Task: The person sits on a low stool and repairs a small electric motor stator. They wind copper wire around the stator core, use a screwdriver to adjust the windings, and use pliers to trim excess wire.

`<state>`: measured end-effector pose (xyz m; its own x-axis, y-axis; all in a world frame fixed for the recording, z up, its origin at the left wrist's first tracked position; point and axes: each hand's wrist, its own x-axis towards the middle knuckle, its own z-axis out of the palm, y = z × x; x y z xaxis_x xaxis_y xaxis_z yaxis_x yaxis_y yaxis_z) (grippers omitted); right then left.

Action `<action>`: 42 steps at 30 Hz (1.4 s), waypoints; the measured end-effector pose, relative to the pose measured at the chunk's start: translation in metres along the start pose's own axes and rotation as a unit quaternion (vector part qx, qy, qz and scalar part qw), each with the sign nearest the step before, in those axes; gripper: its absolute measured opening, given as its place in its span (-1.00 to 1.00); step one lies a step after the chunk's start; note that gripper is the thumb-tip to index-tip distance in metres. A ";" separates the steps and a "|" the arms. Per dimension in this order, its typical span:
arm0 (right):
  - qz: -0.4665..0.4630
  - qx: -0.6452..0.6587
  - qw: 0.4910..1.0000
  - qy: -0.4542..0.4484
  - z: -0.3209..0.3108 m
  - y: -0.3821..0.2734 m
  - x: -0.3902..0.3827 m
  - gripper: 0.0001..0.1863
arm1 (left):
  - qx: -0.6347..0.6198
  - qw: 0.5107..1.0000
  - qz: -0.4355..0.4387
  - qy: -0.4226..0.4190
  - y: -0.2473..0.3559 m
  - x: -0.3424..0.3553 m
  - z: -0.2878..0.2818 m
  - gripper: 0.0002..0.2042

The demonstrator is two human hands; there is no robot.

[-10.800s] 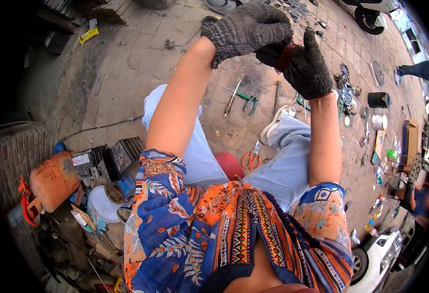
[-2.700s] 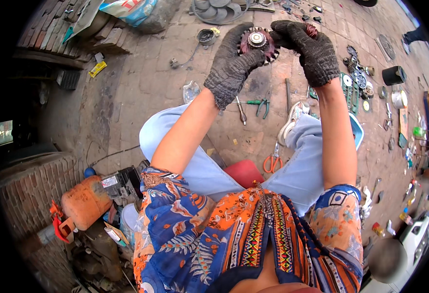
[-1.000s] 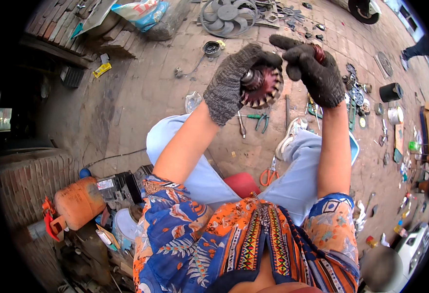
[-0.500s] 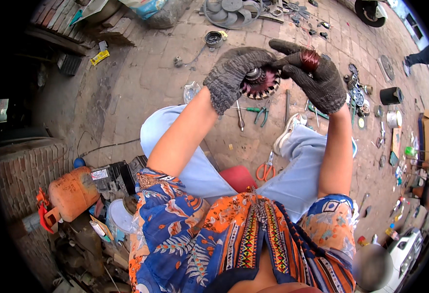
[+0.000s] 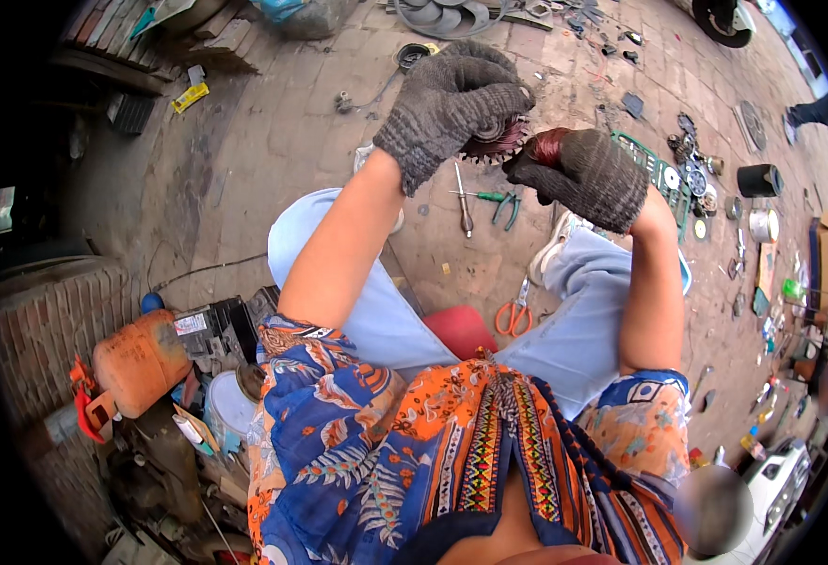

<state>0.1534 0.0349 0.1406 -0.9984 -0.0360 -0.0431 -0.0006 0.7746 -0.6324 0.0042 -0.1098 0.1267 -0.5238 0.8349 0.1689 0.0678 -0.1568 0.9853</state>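
Evidently, most of the view is taken up by a paved floor (image 5: 235, 155), its dusty slabs strewn with tools and parts; the clock directions are read from the middle of the view. At six o'clock the wearer's body is covered by a patterned shirt (image 5: 470, 443), and the spread legs are clothed in pale jeans (image 5: 578, 320). A rusty orange tank (image 5: 141, 363) is seen between eight and nine o'clock, and a black battery (image 5: 214, 334) is set just beside it, nearer the middle. At twelve o'clock the left hand (image 5: 451, 113) is covered by a dark knitted glove; its fingers are curled together over a toothed round part, their tips partly hidden. At two o'clock the right hand (image 5: 593, 179) is gloved likewise; its fingers are bent and pressed together toward the part's rim, but whether anything is pinched between their tips cannot be told. The toothed round part (image 5: 497, 145) itself is held aloft at one o'clock, below the left fingers. Orange-handled scissors (image 5: 514, 319) are left at four o'clock, a screwdriver (image 5: 467, 222) at one, and green-handled pliers (image 5: 513, 209) just beside it. Red wire (image 5: 547, 148) is bunched around the right fingers.
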 end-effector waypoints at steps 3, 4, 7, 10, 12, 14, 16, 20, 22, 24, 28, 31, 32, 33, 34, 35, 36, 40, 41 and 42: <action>-0.003 -0.070 0.998 0.000 -0.003 -0.011 -0.006 -0.74 | 0.018 0.999 -0.023 -0.032 -0.006 0.000 -0.003 -0.82; -0.027 -0.090 0.996 0.000 -0.002 -0.010 -0.007 -0.74 | 0.027 0.998 -0.033 -0.045 -0.007 0.000 -0.003 -0.82; -0.032 -0.028 0.998 -0.044 -0.004 -0.024 -0.011 -0.67 | 0.027 0.994 -0.024 -0.101 -0.005 -0.002 -0.002 -0.81; -0.031 -0.031 0.996 -0.074 -0.004 -0.024 -0.014 -0.75 | 0.049 0.985 -0.019 -0.164 -0.002 -0.003 -0.001 -0.80; -0.080 -0.003 0.996 -0.048 -0.002 -0.026 -0.018 -0.74 | 0.043 0.979 -0.065 -0.189 -0.004 -0.006 0.003 -0.80; -0.063 -0.029 0.996 -0.065 0.001 -0.030 -0.022 -0.74 | 0.069 0.974 -0.052 -0.210 -0.009 -0.005 0.005 -0.81; -0.082 -0.038 0.995 -0.051 0.006 -0.031 -0.024 -0.73 | 0.075 0.967 -0.036 -0.242 -0.013 -0.005 0.007 -0.82; -0.120 0.107 0.982 -0.102 0.006 -0.029 -0.030 -0.74 | 0.050 0.965 -0.086 -0.244 -0.020 -0.007 0.017 -0.79; -0.086 0.288 0.947 -0.117 0.002 -0.032 -0.031 -0.72 | 0.056 0.970 -0.037 -0.234 -0.029 -0.007 0.019 -0.76; 0.015 0.441 0.890 -0.117 -0.003 -0.041 -0.038 -0.68 | 0.051 0.975 -0.045 -0.214 -0.027 -0.005 0.019 -0.75; -0.066 0.223 0.972 0.040 0.002 -0.018 -0.048 -0.67 | -0.014 0.976 -0.159 -0.148 0.004 -0.006 0.005 -0.74; -0.142 -0.015 0.970 0.199 0.014 0.002 -0.054 -0.68 | 0.058 0.994 -0.006 -0.092 0.008 -0.004 0.001 -0.76; -0.104 0.096 0.976 0.164 0.012 0.008 -0.056 -0.67 | 0.092 0.990 0.067 -0.080 0.012 -0.006 0.001 -0.77; -0.059 0.213 0.965 0.139 0.011 0.014 -0.058 -0.65 | 0.124 0.980 0.140 -0.071 0.016 -0.010 0.004 -0.78; -0.011 0.319 0.939 0.125 0.009 0.020 -0.060 -0.64 | 0.154 0.963 0.212 -0.060 0.019 -0.012 0.005 -0.79; -0.044 0.402 0.906 0.127 0.019 0.043 -0.064 -0.61 | 0.218 0.926 0.305 -0.044 0.021 -0.010 0.008 -0.78; -0.036 0.539 0.832 0.127 0.020 0.028 -0.059 -0.56 | 0.222 0.925 0.305 -0.044 0.022 -0.012 0.010 -0.77; -0.082 0.823 0.557 0.074 0.020 0.008 -0.046 -0.37 | 0.240 0.919 0.307 -0.048 0.025 -0.018 0.021 -0.73; -0.077 0.833 0.544 0.065 0.019 0.013 -0.046 -0.33 | 0.243 0.919 0.306 -0.046 0.022 -0.020 0.025 -0.73; -0.071 0.843 0.530 0.056 0.017 0.012 -0.043 -0.29 | 0.245 0.919 0.304 -0.045 0.019 -0.021 0.027 -0.73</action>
<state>0.1970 0.0355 0.1216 -0.9921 0.0932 0.0840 -0.1200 -0.9000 -0.4191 0.0397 -0.1159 0.1423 -0.1909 0.7154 0.6721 0.7113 -0.3710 0.5970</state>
